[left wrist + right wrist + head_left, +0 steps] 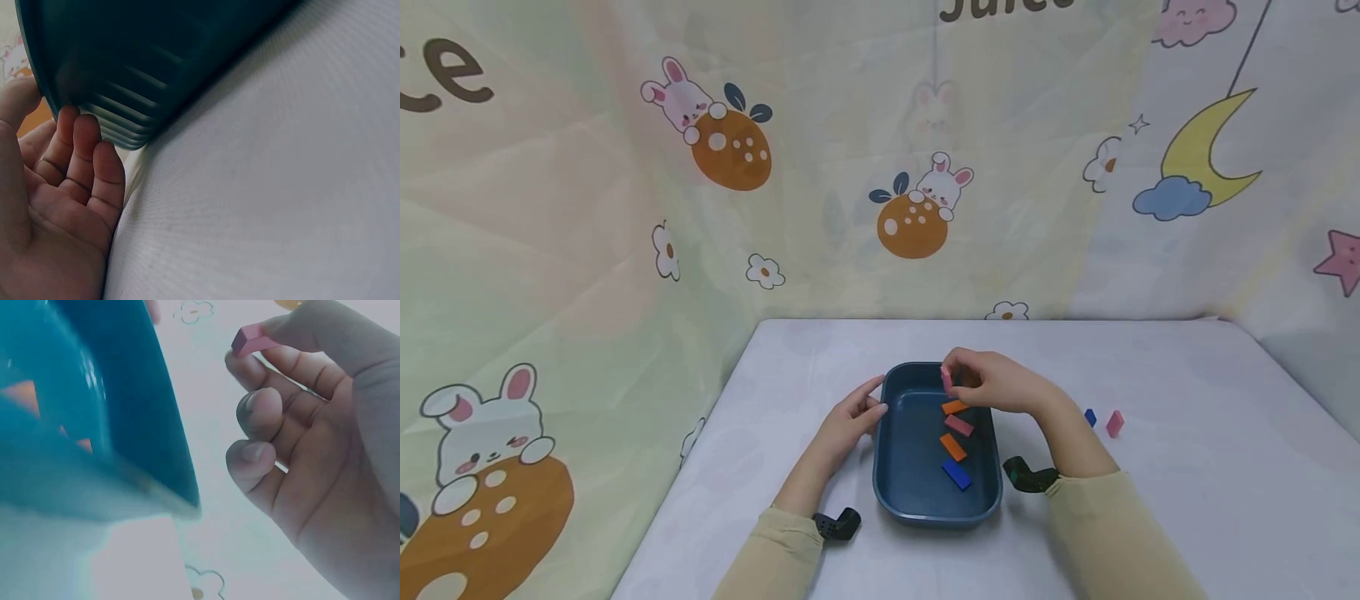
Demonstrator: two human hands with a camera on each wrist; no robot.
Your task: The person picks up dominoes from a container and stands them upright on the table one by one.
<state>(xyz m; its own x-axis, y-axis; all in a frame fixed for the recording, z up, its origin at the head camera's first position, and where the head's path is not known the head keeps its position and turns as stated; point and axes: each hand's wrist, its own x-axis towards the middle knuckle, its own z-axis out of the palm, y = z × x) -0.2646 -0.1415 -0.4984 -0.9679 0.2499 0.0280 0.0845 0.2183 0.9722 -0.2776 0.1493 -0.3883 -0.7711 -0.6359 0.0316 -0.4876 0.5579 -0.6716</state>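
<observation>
A dark blue rectangular tray (910, 467) with a rounded rim stands on the table. Inside it lie two orange blocks (953, 447), a reddish-pink block (958, 425) and a blue block (957, 474). My left hand (848, 421) touches the tray's left side, its thumb and fingertips against the rim and the ribbed outer wall in the left wrist view. Over the tray's far right corner, my right hand (1000, 382) pinches a small pink block (251, 339) between thumb and forefinger. Its other fingers are loosely bent.
To the right of the tray, a second blue block (1090, 417) and another pink block (1116, 423) are on the white-covered table (1210, 500). A printed cloth backdrop (835, 108) with rabbits and flowers rises behind the table and along its left side.
</observation>
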